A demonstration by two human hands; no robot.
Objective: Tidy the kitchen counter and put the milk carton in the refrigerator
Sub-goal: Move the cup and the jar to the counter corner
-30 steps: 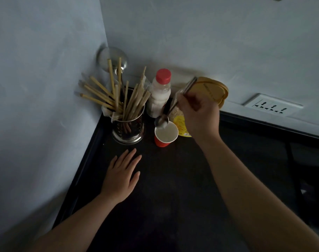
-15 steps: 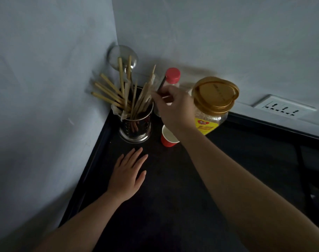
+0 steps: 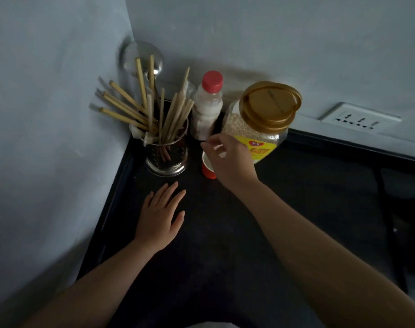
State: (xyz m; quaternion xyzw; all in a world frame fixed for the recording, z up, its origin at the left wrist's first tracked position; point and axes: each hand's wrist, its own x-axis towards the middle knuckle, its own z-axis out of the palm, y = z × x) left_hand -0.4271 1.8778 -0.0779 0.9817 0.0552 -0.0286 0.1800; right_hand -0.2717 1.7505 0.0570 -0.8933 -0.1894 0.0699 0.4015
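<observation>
1. Dark counter (image 3: pixel 225 233) runs into a pale wall corner, and everything on it is bunched at the back: a metal holder (image 3: pixel 166 155) full of chopsticks (image 3: pixel 130 107), a bottle (image 3: pixel 207 107) with a red cap, a big jar (image 3: pixel 261 124) with a gold lid, and a small red cup (image 3: pixel 207 165) in front of the bottle.
2. A second ago your right hand (image 3: pixel 230 162) held a spoon over the cup; half a second ago it was up at the holder. Now the spoon is out of your fingers, and I cannot pick it out among the chopsticks, so I judge it was dropped into the holder.
3. That hand has come back down and now hangs just above the cup, fingers loosely curled and gripping nothing, thumb and forefinger near the foot of the bottle.
4. Your left hand (image 3: pixel 160 214) has not shifted: it lies flat on the counter, open, palm down, in front of the holder.
5. What this means: the spoon step looks finished, and the cup is the likely next thing to clear. It seems to hold something pale, so lift it level.
6. No milk carton is in view, and neither is the refrigerator. That part of the job is not started; you will need to look away from this corner to find the carton.
</observation>
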